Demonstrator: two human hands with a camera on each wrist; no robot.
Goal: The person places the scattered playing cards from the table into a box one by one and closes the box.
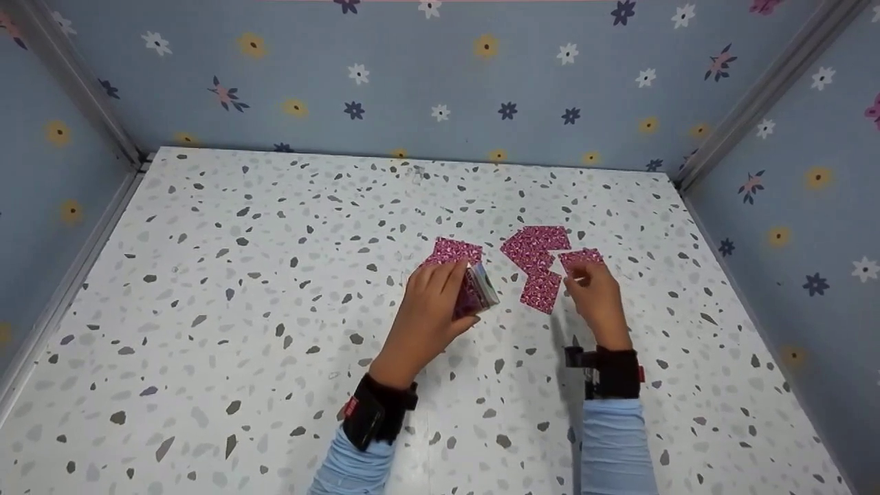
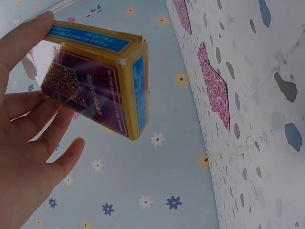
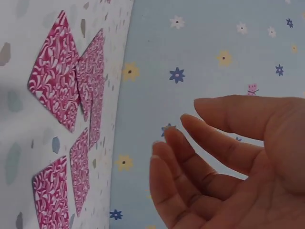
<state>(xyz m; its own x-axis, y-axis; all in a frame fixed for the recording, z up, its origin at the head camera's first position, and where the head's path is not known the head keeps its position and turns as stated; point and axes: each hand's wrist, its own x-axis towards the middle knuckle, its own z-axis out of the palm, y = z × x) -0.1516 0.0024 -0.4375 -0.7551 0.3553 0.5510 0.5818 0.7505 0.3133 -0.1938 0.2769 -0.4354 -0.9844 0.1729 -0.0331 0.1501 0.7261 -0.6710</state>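
Observation:
My left hand grips a playing card box. The box has gold edges, blue side panels and a dark purple face with white lettering. Pink-and-white patterned playing cards lie face down on the table, several of them overlapping just right of the box. Another patterned card shows beyond my left fingers, partly covered by them. Near the rightmost card, my right hand hovers with loosely bent fingers. In the right wrist view nothing sits between that thumb and the fingertips.
The white speckled table reaches back to a blue flowered panel. Similar panels stand at the left and at the right, with grey posts at the corners. A black strap with a camera circles each wrist.

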